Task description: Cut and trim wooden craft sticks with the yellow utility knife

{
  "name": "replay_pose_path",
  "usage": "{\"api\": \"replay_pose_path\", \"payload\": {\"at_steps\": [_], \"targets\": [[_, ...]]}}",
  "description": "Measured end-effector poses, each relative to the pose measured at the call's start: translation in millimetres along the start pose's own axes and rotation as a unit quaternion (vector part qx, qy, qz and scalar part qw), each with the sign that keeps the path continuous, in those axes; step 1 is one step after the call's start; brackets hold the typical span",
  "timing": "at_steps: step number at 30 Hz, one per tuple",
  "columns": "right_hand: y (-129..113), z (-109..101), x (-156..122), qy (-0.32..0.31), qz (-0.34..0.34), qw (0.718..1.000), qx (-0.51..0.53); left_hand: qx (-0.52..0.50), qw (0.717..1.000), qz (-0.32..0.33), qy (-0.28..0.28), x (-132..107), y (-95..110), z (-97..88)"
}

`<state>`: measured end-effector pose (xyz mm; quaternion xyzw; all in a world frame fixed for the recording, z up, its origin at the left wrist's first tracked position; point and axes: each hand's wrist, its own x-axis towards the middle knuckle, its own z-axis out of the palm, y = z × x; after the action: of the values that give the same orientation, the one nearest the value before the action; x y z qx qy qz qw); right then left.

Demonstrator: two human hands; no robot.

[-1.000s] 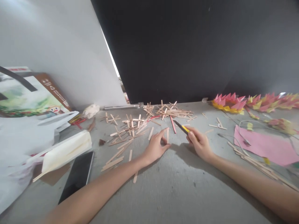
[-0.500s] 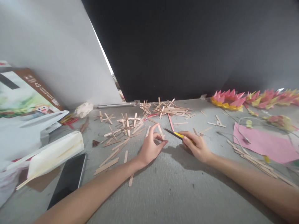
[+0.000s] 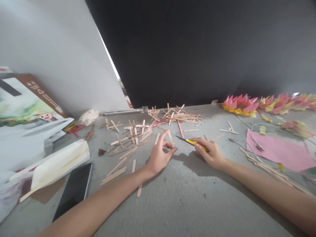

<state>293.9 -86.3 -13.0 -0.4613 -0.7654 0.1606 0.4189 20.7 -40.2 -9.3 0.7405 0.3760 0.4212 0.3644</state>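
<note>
My left hand is in the middle, fingers curled and holding a short wooden craft stick upright at a slant. Its thumb points to the right, below the stick. In my right hand is a yellow and black utility knife, gripped by the handle. The dark blade points left toward the stick, with a small gap between them. A pink pencil-like rod lies just beyond the blade. Crossed and loose craft sticks spread around and behind my left hand.
To the left are a phone, a white paper tray and a printed box. Pink and yellow folded-paper rings stand at the back right. A pink sheet, a cable and more sticks lie at right.
My right hand has shifted slightly to the right with the utility knife, so the blade tip is a little farther from the stick. My left hand is nearly still.
</note>
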Motion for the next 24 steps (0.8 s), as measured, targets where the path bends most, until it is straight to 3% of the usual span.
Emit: {"api": "replay_pose_path", "payload": {"at_steps": [11, 19, 24], "targets": [[-3.8, 4.6, -4.1, -0.064, -0.090, 0.994, -0.011, -0.020, 1.000, -0.006, 0.022, -1.0, 3.2, -1.5], [-4.1, 5.1, 1.5, -0.065, -0.110, 0.992, -0.025, -0.055, 0.998, -0.008, 0.007, -0.7, -0.1, -1.6], [-1.2, 8.5, 4.5, -0.020, -0.119, 0.991, -0.057, -0.082, 0.996, -0.020, -0.012, -0.6, 0.2, -1.6]]}}
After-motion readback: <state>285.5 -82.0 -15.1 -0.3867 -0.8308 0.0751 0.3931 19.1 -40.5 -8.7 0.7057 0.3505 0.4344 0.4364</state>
